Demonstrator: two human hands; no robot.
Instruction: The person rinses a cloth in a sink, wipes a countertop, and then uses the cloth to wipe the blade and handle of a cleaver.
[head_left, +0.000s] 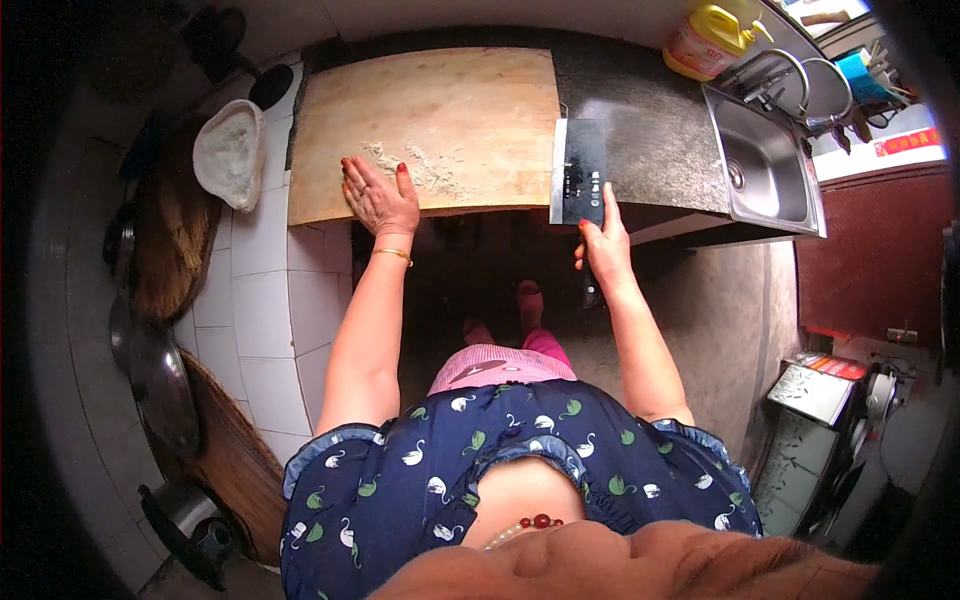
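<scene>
A large wooden board (435, 97) lies on the dark counter, with pale, floury dough-like scraps (424, 169) scattered near its front edge. My left hand (381, 196) rests palm down at that edge, just left of the scraps, fingers spread and holding nothing. In my right hand (606, 244) is the black handle of a broad-bladed cleaver (579, 171). Its blade points away from me beside the board's right edge, broad face up, with my index finger stretched along it. Whether the blade touches the board or counter, I cannot tell.
A white bag of flour-like powder (230, 154) stands on the white tiles (259, 240) at the left. Wooden lids (169, 232) and a metal lid (161, 390) lie further left. Right of the board are a steel sink (765, 161) and a yellow pump jug (703, 45).
</scene>
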